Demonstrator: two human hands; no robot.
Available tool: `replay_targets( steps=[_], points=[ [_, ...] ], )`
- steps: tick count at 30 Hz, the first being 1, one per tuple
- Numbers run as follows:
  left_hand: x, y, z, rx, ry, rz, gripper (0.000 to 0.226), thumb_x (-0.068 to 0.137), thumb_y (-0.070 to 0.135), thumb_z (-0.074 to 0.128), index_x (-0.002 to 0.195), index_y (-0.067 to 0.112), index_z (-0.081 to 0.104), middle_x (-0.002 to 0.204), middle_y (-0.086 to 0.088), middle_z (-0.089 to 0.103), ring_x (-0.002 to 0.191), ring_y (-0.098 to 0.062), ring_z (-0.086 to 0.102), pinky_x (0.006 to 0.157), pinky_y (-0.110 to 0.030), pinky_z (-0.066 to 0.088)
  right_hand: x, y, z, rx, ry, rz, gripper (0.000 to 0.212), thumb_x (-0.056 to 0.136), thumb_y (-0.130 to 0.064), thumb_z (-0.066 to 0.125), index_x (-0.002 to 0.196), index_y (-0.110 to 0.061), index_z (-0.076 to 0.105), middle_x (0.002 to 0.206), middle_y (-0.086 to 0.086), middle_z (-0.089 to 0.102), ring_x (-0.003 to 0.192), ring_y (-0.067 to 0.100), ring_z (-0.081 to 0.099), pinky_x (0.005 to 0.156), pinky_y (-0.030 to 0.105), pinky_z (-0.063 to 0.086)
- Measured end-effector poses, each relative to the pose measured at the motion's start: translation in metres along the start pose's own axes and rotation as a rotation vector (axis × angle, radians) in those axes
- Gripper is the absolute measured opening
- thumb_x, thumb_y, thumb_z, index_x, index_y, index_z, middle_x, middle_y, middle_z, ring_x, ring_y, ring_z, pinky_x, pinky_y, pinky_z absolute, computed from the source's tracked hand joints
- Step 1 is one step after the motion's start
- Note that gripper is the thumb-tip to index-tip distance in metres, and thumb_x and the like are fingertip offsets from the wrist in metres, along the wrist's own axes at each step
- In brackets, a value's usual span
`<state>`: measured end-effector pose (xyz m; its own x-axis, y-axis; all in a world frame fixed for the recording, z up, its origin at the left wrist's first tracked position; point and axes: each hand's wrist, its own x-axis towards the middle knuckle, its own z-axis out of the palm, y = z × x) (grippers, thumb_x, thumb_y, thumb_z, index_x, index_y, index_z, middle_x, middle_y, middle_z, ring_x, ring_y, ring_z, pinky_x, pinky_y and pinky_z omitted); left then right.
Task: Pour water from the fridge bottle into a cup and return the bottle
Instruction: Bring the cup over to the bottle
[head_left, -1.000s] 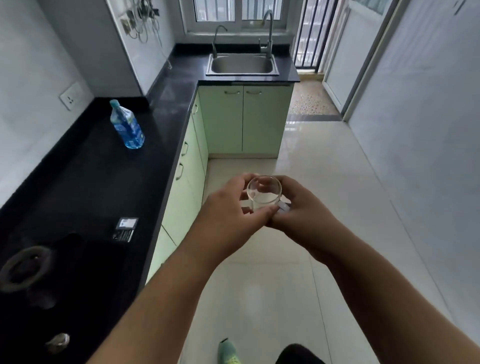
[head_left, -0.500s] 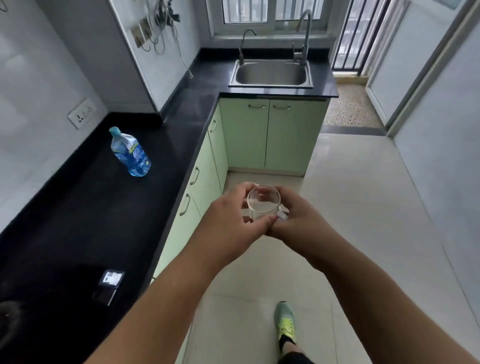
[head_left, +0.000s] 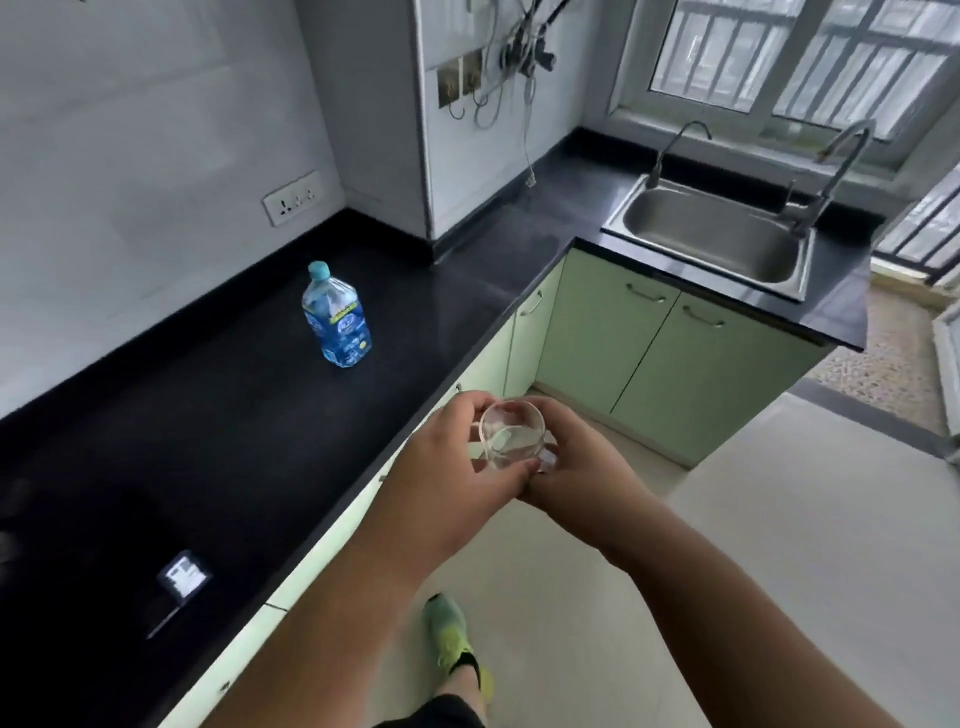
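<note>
Beside the counter (head_left: 218, 415), left hand (head_left: 457, 467) and right hand (head_left: 576, 467) clasp cup (head_left: 511, 434).

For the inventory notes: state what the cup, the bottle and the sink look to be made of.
Cup: clear glass or hard plastic, see-through walls.
Bottle: thin clear blue-tinted plastic, printed label, plastic cap.
Sink: stainless steel, brushed grey sheen.

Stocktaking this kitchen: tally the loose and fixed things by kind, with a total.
Bottle: 1
Cup: 1, held in left hand and right hand
Taps: 2
Sink: 1
Wall socket: 1
Total: 6
</note>
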<state>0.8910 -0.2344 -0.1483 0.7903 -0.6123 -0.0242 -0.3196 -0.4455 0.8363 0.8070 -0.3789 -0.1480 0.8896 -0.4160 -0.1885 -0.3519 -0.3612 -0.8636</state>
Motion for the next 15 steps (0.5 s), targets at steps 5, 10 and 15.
replay_targets(
  steps=[5, 10, 15],
  points=[
    [0.056, -0.031, 0.0, -0.025, 0.101, -0.094, 0.058, 0.076, 0.049, 0.084, 0.123, 0.034, 0.054, 0.114, 0.015, 0.058, 0.102, -0.001, 0.061, 0.088, -0.037, 0.058, 0.078, -0.002, 0.013, -0.185, -0.109, -0.07, 0.056, 0.082, -0.014, 0.076, 0.129, -0.039, 0.059, 0.112, -0.022, 0.068, 0.101, -0.003, 0.064, 0.083, 0.021, 0.055],
    [0.126, -0.051, -0.003, -0.047, 0.139, -0.129, 0.058, 0.071, 0.052, 0.085, 0.115, 0.031, 0.055, 0.109, 0.012, 0.06, 0.096, -0.006, 0.063, 0.083, -0.035, 0.056, 0.154, -0.01, 0.009, -0.311, -0.164, -0.047, 0.051, 0.084, -0.015, 0.07, 0.127, -0.039, 0.058, 0.107, -0.023, 0.069, 0.097, -0.001, 0.065, 0.079, 0.022, 0.054],
    [0.193, -0.061, -0.012, -0.036, 0.132, -0.102, 0.051, 0.076, 0.048, 0.083, 0.116, 0.033, 0.056, 0.112, 0.013, 0.058, 0.097, -0.005, 0.062, 0.085, -0.032, 0.055, 0.223, -0.019, 0.002, -0.405, -0.161, -0.052, 0.05, 0.083, -0.016, 0.07, 0.125, -0.04, 0.057, 0.103, -0.021, 0.07, 0.096, 0.006, 0.067, 0.081, 0.028, 0.056]
  ],
)
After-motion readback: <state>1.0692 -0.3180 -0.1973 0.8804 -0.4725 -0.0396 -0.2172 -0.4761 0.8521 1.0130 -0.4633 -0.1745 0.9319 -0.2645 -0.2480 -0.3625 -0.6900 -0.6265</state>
